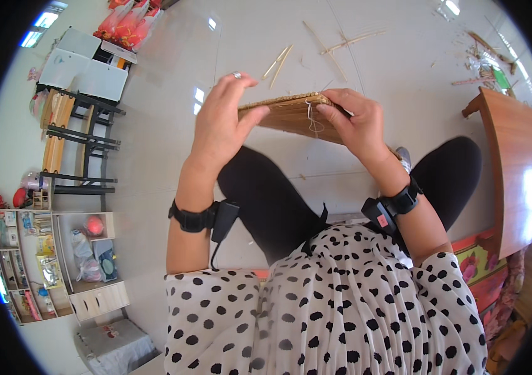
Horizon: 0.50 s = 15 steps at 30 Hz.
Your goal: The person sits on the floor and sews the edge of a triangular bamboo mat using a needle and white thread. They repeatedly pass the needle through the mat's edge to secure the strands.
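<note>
A flat tan panel of straw or thin reeds is held up in front of me, its bound edge turned upward. My right hand pinches its right corner, thumb on the near face and fingers over the far side. Close by that thumb, a loop of white thread dangles against the panel. My left hand is at the left end, with its thumb over the near face. Its fingers are spread above the edge, with a gap to the panel. Whatever lies behind the panel is hidden.
Loose straw stalks and crossed stalks lie on the pale tiled floor. To the right stands a wooden table, with a litter pile beyond it. Folded black-framed furniture and a shelf unit line the left wall.
</note>
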### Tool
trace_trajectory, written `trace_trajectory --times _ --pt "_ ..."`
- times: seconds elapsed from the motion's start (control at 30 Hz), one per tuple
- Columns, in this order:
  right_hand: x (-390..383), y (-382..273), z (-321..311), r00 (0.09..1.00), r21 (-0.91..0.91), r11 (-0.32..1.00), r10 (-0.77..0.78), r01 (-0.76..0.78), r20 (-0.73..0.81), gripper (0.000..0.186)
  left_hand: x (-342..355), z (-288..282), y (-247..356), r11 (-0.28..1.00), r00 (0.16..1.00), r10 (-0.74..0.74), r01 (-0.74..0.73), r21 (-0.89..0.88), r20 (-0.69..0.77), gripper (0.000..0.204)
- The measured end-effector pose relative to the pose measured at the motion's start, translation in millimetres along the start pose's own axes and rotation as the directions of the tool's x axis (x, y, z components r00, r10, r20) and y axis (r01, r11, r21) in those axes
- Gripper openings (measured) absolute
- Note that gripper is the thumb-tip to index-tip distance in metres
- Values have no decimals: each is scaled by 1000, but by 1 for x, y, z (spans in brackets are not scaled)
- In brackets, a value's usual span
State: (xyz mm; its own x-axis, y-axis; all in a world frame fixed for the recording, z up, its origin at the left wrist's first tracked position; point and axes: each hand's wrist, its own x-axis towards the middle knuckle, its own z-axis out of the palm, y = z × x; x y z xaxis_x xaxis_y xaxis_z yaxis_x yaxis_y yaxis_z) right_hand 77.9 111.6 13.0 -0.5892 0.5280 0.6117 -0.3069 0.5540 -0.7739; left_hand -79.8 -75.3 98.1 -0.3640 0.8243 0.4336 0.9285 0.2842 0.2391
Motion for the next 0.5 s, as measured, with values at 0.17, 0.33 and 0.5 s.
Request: trace_trajectory --times 0.17,0.33,0.5 --pt "30 15 -1 989 46 992 114 -118 98 19 5 32 -34 984 988 51 -25 -176 145 49" --pt "54 27 -2 970 -125 984 152 -130 190 26 5 70 -39 941 979 -113 160 -297 168 25" --pt "74 43 -7 946 37 985 152 -170 287 33 -4 79 -6 951 983 -181 185 -248 40 19"
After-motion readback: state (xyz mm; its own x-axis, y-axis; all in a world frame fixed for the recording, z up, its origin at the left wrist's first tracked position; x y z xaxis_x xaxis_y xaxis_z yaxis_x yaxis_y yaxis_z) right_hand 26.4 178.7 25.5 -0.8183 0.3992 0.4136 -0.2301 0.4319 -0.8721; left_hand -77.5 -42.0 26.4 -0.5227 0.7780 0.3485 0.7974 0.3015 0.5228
